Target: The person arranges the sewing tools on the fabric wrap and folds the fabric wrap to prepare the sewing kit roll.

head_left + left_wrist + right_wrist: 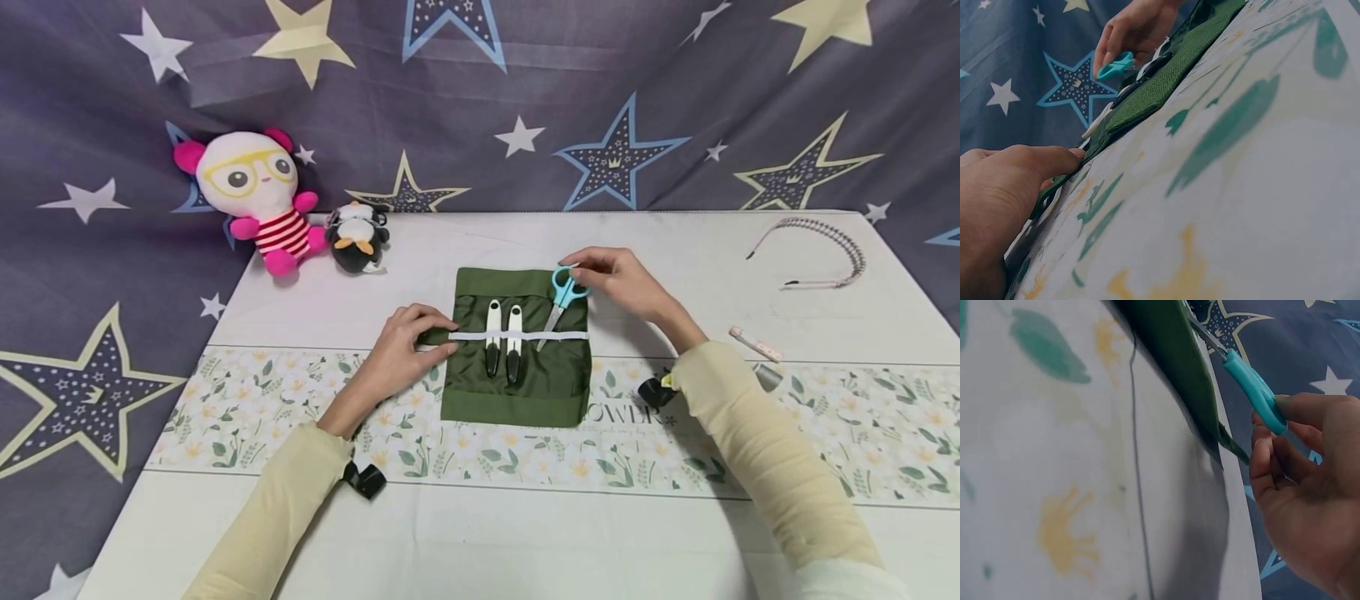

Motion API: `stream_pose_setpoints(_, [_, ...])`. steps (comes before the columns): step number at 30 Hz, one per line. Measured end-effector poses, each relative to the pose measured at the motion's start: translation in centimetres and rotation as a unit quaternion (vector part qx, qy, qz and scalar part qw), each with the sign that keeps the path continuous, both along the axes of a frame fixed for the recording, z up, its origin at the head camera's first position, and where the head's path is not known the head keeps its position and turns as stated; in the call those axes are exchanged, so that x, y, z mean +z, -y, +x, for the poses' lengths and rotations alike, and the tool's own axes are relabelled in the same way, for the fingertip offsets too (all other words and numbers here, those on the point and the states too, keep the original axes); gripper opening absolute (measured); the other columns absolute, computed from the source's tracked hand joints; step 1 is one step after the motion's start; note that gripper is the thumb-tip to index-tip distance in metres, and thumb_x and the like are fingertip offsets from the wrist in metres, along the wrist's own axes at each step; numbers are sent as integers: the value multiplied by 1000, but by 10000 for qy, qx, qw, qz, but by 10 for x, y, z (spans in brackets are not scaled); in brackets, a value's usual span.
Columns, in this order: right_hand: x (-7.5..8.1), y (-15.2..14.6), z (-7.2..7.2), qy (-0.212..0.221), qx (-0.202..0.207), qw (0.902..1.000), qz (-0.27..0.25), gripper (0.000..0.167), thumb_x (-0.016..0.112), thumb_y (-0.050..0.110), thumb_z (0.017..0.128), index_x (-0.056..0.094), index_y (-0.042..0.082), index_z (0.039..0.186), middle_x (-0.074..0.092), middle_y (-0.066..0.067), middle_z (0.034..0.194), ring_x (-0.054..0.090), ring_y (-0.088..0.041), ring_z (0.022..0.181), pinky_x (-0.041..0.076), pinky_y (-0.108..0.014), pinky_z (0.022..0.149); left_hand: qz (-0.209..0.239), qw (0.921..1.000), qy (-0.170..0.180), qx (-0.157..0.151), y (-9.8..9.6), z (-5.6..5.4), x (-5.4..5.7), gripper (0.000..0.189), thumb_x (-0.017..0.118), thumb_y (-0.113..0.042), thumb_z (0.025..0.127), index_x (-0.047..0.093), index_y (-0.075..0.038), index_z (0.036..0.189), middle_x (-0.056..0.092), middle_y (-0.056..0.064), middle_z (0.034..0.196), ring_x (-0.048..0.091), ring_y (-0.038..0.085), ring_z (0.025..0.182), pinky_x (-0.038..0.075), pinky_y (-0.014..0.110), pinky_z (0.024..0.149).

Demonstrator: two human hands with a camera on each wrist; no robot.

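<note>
Head view, scissors (pixel 560 302) diagonal, pointing down-left, perhaps partly under strap (pixel 469 336)

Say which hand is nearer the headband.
Right. The right hand, holding blue scissors, is left of the headband; the left hand is farther left, at the left edge of the green cloth.

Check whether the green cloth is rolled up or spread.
Spread: the green cloth lies open, its white strap and the scissors showing.
</note>
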State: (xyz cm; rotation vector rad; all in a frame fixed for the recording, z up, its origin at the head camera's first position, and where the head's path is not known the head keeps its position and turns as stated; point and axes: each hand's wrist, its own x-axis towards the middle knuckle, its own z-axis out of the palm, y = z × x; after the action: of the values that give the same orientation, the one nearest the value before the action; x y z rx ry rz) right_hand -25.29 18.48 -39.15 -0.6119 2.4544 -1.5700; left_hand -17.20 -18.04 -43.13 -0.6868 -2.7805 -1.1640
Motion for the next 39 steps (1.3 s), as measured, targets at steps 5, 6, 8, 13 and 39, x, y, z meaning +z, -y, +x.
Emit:
stream_pose_setpoints(5, [1,7,1,23,42,10000,-44,25,62,7,104,69,-6,124,70,-17,102,60,-14,82,48,-27,71,8,10000,38,21,0,0,0,29,78,-25,96,76,-15,123,60,5,130,49,28,120,37,53,101])
stream_pose_setpoints(6, [1,8,1,17,50,10000,-44,25,63,7,104,69,-6,124,69,-18,102,60,-14,82,47,-27,71,4,10000,46,29,0,0,0,29,78,-25,96,76,-15,123,60,5,130,49,28,120,38,53,101])
stream_pose_setpoints(8, [0,10,2,-3,73,10000,-30,24,63,6,104,69,-7,123,69,-20,102,59,-15,82,47,-27,72,-4,10000,62,42,0,1,0,29,78,-26,96,76,-15,123,60,5,130,49,27,121,37,53,101])
stream_pose_setpoints(13, [0,14,3,-107,180,9997,84,24,62,6,104,69,-6,124,68,-21,104,61,-19,84,49,-27,75,-11,10000,30,28,0,0,0,29,78,-25,96,76,-15,123,60,6,130,49,28,120,37,52,102])
stream_pose_setpoints(39, [0,30,9,-336,654,9936,857,24,63,12,105,72,1,124,72,-12,107,60,-25,85,49,-33,77,-22,10000,54,9,0,0,0,29,78,-27,96,76,-16,123,59,6,131,49,29,122,36,54,103])
